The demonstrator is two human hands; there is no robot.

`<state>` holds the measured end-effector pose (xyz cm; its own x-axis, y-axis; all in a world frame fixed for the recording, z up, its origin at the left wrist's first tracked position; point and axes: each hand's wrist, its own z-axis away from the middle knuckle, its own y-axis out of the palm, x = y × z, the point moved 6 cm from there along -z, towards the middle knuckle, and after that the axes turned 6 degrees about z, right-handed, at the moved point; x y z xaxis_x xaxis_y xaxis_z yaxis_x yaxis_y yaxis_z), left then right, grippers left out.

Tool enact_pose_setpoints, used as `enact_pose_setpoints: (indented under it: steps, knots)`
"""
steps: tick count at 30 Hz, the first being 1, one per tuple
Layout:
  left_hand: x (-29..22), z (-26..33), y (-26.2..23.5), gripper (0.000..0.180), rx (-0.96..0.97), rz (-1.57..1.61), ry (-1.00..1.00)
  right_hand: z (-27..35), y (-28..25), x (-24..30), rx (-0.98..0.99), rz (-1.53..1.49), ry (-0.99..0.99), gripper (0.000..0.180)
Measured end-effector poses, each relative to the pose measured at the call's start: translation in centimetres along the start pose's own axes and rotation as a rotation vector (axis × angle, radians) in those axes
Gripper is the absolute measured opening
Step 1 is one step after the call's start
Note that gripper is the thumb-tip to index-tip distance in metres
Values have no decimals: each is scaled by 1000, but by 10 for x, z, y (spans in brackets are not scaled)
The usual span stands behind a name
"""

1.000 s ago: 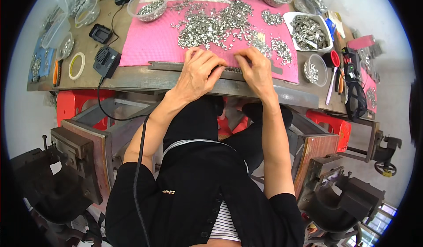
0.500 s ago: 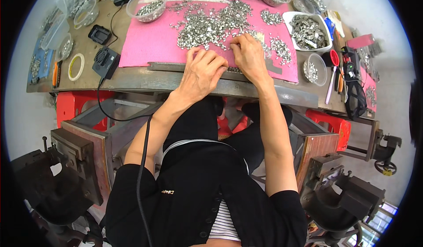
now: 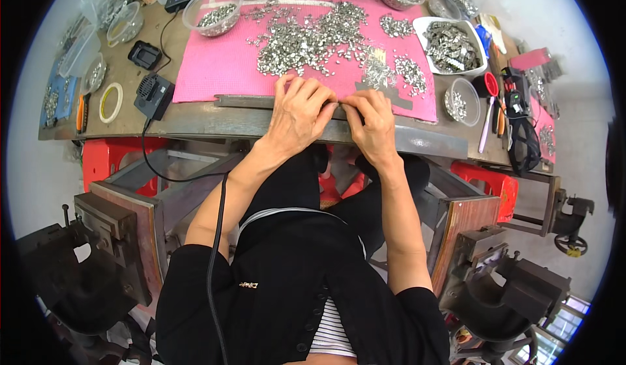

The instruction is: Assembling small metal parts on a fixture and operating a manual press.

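A long grey metal bar point(image 3: 242, 101) lies along the front edge of a pink mat point(image 3: 195, 72). Over its middle, my left hand point(image 3: 298, 114) is bent, with thumb and forefinger pinched at the right. My right hand point(image 3: 372, 122) meets it there, its own thumb and forefinger closed, fingertips almost touching the left ones. Whatever sits between the fingers is too small and covered to make out. Just beyond the hands spreads a heap of small shiny metal pieces point(image 3: 303, 42), with a smaller pile of thin silvery pieces point(image 3: 378, 72) to the right.
Clear plastic bowls point(image 3: 213, 13) of metal parts line the back. A white tub point(image 3: 450, 45) of metal pieces and a small round tub point(image 3: 462, 103) stand right. Left are a black device point(image 3: 154, 94) with a cable and a tape roll point(image 3: 111, 103). Bench vises point(image 3: 107, 234) flank me.
My right hand has drawn back from the near edge of the heap to the bar, beside my left fingertips. The left hand stays nearly in place; the view has shifted slightly.
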<state>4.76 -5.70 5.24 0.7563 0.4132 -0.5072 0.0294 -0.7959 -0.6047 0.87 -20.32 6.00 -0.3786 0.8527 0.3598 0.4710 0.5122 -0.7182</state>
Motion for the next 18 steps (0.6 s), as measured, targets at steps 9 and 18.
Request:
enact_pose_setpoints:
  steps: [9,18]
  knots:
    - [-1,4,3,17,-30,-51,-61,-13,-2,-21,-19,-29,46,16]
    - [40,-43,27,48,214,-199,-72,-54,46,-53,216,311,-33,40]
